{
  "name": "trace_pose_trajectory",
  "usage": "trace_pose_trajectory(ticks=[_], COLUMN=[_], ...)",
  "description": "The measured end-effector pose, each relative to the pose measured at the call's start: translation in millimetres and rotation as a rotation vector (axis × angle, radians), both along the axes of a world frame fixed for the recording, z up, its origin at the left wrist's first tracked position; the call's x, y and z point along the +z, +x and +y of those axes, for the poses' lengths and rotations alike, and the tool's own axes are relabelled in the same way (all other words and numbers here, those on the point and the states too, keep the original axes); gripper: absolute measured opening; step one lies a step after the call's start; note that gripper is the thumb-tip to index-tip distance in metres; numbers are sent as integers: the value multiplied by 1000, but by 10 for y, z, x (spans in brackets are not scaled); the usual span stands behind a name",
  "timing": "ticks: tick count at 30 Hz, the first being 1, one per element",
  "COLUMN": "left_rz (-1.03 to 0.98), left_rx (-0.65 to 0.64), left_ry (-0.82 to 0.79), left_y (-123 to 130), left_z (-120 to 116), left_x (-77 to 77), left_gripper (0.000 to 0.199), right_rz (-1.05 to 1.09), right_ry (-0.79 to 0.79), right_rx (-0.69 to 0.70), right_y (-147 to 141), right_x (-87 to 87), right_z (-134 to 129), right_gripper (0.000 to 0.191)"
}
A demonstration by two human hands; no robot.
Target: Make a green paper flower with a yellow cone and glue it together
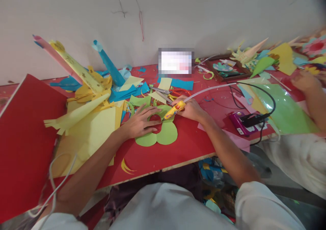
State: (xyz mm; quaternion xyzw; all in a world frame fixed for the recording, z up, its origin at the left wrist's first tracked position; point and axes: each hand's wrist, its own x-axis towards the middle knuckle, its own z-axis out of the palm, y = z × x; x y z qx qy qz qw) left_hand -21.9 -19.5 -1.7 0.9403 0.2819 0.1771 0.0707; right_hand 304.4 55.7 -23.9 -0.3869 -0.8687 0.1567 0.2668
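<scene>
1. The glue gun [174,110] slants over the green paper flower [166,133], its long axis running from upper right down to lower left. Its nozzle aims at the inner edge of the right-hand near petal, beside the left index fingertip; whether the nozzle touches the paper, I cannot tell.
2. The right hand [189,108] is wrapped around the glue gun, just beyond the flower's right side.
3. The left hand [142,121] is spread flat, palm down, its fingers reaching across the flower's left part and central gap. It holds nothing between the fingers and is the nearer of the two hands to the flower.
4. The flower lies flat on the red bench [193,141], in front of the person and between the two hands, slightly back from the near edge.
5. It is plain light green, with broad rounded petals around a gap where red shows through. The two near petals meet at a thin seam; the far side is partly covered by the hand and the gun. Being roughly round, it has no clear long axis.
6. Scissors [160,90] and paper scraps lie just beyond it.
</scene>
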Motion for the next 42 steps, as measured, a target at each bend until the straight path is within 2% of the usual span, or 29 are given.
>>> trace_pose_trajectory(ticks=[5,8,10,15,18,27,30,35,42], left_rz=[-2,-8,-1,-32,-44,-90,-87,-85,-117], left_rx=[-33,-11,48,336,462,586,625,595,564], left_ry=[57,70,62,15,2,-76,-82,-106,-132], left_y=[-4,-11,-13,-21,-33,-64,-64,-63,-87], left_z=[6,7,7,24,46,107,109,102,135], left_x=[10,-6,-15,-21,-36,-90,-92,-83,-120], left_gripper=[31,31,31,37,36,45,45,44,48], right_rz=[0,5,11,12,14,134,155,188,134], right_ry=[17,29,35,29,20,153,151,177,240], right_rx=[2,25,43,65,88,52,-1,-75,-44], right_y=[-17,-21,-21,-18,-18,-14,44,154,111], right_x=[55,85,98,108,103,76,87,228,607], right_z=[-24,-19,-15,-10,2,74,88,122,126], right_gripper=[35,36,36,41,43,38,38,37,39])
